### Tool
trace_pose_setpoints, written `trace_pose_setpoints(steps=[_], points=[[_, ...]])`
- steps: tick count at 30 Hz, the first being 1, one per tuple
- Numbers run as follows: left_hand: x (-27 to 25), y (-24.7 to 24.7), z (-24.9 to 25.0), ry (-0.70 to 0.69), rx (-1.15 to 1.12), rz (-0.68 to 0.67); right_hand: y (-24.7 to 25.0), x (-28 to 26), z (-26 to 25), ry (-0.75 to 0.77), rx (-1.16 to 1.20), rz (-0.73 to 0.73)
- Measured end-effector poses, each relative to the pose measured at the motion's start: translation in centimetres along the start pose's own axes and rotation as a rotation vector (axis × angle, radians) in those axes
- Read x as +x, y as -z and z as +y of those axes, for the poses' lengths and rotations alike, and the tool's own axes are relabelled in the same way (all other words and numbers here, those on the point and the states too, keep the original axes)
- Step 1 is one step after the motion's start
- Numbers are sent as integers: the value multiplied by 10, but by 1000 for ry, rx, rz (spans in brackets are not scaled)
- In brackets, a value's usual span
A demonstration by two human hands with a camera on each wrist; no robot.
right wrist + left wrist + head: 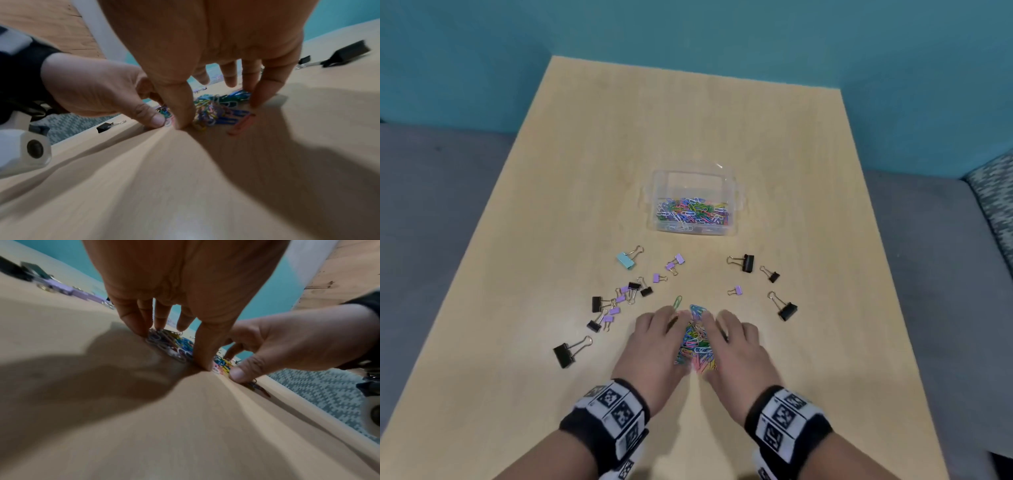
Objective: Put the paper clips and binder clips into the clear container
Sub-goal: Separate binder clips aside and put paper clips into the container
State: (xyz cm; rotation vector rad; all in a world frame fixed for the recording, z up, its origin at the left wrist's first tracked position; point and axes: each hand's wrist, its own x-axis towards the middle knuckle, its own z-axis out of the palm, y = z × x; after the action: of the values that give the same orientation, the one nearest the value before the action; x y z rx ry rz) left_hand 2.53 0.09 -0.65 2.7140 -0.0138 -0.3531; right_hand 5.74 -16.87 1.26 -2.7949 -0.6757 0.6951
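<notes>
My left hand and my right hand sit side by side near the front edge of the wooden table, cupped around a pile of coloured paper clips that lies between them. On both hands the fingers are bent with the tips down on the table at the edges of the pile, thumbs meeting at its near side; they corral the clips, and I cannot tell whether any clip is actually pinched. From the right wrist view one red paper clip lies loose just outside the heap, under my right palm. A green paper clip pokes out just past my left fingertips.

The clear container stands open toward the middle of the table, beyond my hands, with a layer of coloured paper clips already in its bottom.

Binder clips are scattered between the container and my hands: a teal binder clip and a cluster of purple and black binder clips toward the left edge, a large black binder clip nearest the front left, and several black binder clips plus one purple binder clip toward the right.
</notes>
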Motion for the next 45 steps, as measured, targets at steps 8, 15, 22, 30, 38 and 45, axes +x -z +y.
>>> trace_pose_setpoints(steps=[8,15,22,30,38,45], points=[[18,0,8,40,-25,31,5,19,-12,87,-30,63],[19,12,4,87,-78,24,20,21,-2,67,-16,18],[18,28,2,172,-257,-29,35,30,10,-54,152,-57],[24,59,-5,353,-771,-134,61,37,20,-272,933,-216],[31,64,-15,307,-685,-132,34,19,12,168,-47,-146],[1,23,-12,43,-238,-43,0,12,3,185,-200,96]])
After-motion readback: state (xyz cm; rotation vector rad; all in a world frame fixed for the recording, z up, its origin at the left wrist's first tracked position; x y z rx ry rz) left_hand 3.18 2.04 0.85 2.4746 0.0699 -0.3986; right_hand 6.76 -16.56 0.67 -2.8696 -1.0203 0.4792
